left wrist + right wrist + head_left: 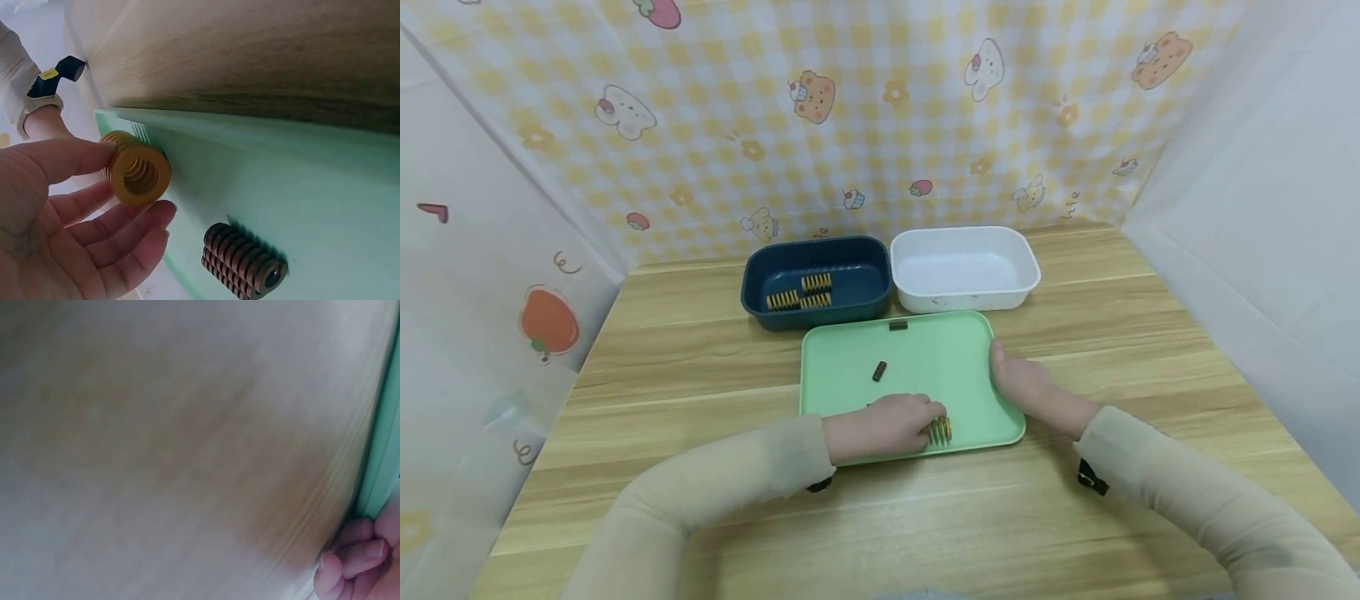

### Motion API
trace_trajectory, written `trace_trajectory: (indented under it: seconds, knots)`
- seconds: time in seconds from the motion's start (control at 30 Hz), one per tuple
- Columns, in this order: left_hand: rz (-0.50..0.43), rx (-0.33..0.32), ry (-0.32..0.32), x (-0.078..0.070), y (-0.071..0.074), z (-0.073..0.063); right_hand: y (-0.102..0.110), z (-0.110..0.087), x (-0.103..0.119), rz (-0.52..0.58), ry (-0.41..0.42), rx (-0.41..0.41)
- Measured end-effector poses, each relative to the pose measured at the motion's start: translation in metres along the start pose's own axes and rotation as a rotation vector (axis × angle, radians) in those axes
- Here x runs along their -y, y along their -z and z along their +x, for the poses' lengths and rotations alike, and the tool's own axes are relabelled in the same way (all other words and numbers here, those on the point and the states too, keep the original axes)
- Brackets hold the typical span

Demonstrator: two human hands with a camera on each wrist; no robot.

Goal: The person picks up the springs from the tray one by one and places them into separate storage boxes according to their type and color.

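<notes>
My left hand (895,423) pinches a yellow coil spring (939,431) at the near edge of a light green tray (940,367). In the left wrist view, the thumb of the left hand (81,219) lies on the yellow spring (140,175), whose round open end faces the camera. A dark brown spring (244,259) lies on the tray below it. Farther back on the tray are two small dark springs, one near the middle (880,371) and another by the far rim (898,325). My right hand (1030,385) grips the tray's right edge, fingers curled against it in the right wrist view.
Behind the tray stand a dark blue bin (857,287) with several yellow springs (816,283) and, to its right, a white bin (966,267). The wooden table (700,350) meets a checkered curtain (880,150) at the back and white side walls.
</notes>
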State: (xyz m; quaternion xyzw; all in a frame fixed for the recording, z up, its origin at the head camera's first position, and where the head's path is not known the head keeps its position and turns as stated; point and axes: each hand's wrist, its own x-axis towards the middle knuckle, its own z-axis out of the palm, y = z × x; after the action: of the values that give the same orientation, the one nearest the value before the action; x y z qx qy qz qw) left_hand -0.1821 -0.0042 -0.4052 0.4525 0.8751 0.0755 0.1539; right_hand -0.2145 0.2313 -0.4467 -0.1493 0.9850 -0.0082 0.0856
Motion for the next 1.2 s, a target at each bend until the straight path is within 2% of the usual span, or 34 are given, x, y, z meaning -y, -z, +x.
trace_trajectory:
  seconds: [0.37,0.53,0.73,1.0,1.2]
  knots:
    - [0.090,-0.054,-0.029,0.004,0.001,0.006,-0.001,0.000,0.001,-0.029,0.007,-0.025]
    - [0.135,-0.042,-0.005,0.005,0.001,0.010,0.000,-0.001,0.003,-0.032,0.016,-0.039]
    - [0.165,-0.029,-0.013,0.006,0.000,0.015,0.000,-0.001,0.003,-0.046,0.022,-0.050]
    - [0.147,-0.032,-0.025,0.009,-0.001,0.017,-0.001,0.000,0.004,-0.051,0.021,-0.044]
    - [0.139,-0.059,-0.078,0.012,-0.002,0.017,0.002,-0.001,0.004,-0.033,0.000,-0.001]
